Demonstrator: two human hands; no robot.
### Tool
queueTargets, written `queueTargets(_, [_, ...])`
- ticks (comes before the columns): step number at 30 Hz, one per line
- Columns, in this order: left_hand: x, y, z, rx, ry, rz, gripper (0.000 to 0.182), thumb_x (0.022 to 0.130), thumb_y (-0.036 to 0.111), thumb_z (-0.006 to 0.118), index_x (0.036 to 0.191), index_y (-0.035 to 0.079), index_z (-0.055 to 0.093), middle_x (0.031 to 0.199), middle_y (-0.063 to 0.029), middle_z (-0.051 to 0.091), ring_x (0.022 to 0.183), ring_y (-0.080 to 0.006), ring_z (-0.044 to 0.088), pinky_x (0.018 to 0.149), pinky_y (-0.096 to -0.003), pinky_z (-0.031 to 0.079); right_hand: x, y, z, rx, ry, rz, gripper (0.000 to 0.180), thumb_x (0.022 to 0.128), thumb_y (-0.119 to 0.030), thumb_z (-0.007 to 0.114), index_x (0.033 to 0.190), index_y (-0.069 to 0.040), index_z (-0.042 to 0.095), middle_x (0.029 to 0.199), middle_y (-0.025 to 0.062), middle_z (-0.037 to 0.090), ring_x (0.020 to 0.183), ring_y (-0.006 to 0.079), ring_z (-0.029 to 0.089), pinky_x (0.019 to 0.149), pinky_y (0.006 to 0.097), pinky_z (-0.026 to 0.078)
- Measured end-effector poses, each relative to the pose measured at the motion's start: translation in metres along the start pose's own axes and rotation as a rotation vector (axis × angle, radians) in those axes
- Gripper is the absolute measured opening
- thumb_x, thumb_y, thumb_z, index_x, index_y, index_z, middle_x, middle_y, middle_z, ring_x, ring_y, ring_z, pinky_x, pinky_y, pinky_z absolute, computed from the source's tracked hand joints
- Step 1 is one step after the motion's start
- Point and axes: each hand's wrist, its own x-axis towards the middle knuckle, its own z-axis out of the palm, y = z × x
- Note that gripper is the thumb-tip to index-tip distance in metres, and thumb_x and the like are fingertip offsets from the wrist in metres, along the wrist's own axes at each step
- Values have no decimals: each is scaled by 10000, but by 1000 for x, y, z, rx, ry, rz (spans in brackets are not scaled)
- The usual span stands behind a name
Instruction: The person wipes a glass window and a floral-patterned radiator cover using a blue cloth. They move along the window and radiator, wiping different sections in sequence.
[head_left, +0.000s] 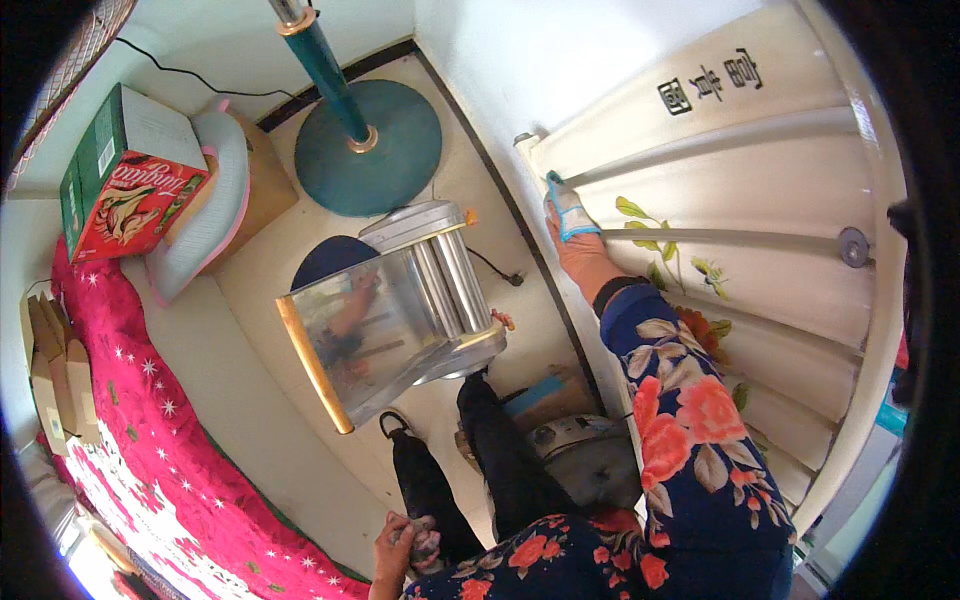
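My right hand (571, 244) reaches out to the upper left edge of a cream ribbed panel (757, 180). It holds a pale cloth with blue edging (576, 214) against the panel. Painted flowers and dark characters decorate the panel. Low at the front of my body, my left hand (394, 544) grips a crumpled grey item (424, 541), perhaps a cloth. Both hands are apart from the steel dough roller machine (450, 281) on the floor side of the panel. Its sloping metal tray ends in a wooden bar (313, 364).
A green round stand base (405, 150) with a pole is behind the machine. A black plug (514, 279) lies near the wall. A red and green carton (135, 202) and a grey pink-edged pad (217, 202) stand left, by a red patterned bedspread (150, 405). A dark appliance (592, 465) sits beside my legs.
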Motion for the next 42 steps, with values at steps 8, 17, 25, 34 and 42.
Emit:
queueTargets(8, [-10, 10, -7, 521, 75, 391, 228, 801, 179, 587, 928, -10, 602, 856, -96, 623, 793, -169, 589, 752, -290, 465, -25, -20, -60, 343, 213, -51, 370, 859, -166, 463, 1214, -63, 440, 1139, 130, 507, 1052, 255, 490, 912, 309, 379])
queueTargets(17, [-31, 16, -69, 602, 135, 624, 271, 775, 230, 607, 934, 11, 617, 905, -140, 632, 950, -225, 578, 841, -314, 427, -105, -55, -211, 896, 484, -1, 319, 864, -200, 493, 1148, -55, 484, 1071, 117, 554, 995, 259, 526, 863, 319, 408])
queueTargets(25, [-37, 15, -139, 598, 181, 747, 269, 780, 242, 597, 937, 23, 609, 1129, -243, 534, 1159, -320, 452, 949, -332, 347, -194, -91, -331, -739, 167, 85, 332, 799, -116, 459, 1122, -122, 532, 1234, 94, 454, 1083, 271, 485, 868, 430, 390])
queueTargets(34, [-46, -5, -135, 577, 252, 654, 187, 776, 174, 593, 875, 16, 609, 897, -137, 604, 971, -240, 546, 850, -308, 400, -192, -66, -282, -839, 151, -85, 372, 767, -81, 445, 1127, -107, 536, 1360, 62, 348, 956, 209, 547, 888, 392, 333])
queueTargets(42, [-50, -11, -99, 504, 293, 596, 202, 779, 148, 581, 843, -44, 589, 814, -85, 591, 798, -181, 553, 747, -280, 428, -139, -30, -145, -995, -103, -197, 553, 772, -161, 463, 1277, 34, 353, 1138, 106, 535, 1116, 203, 448, 1022, 344, 201])
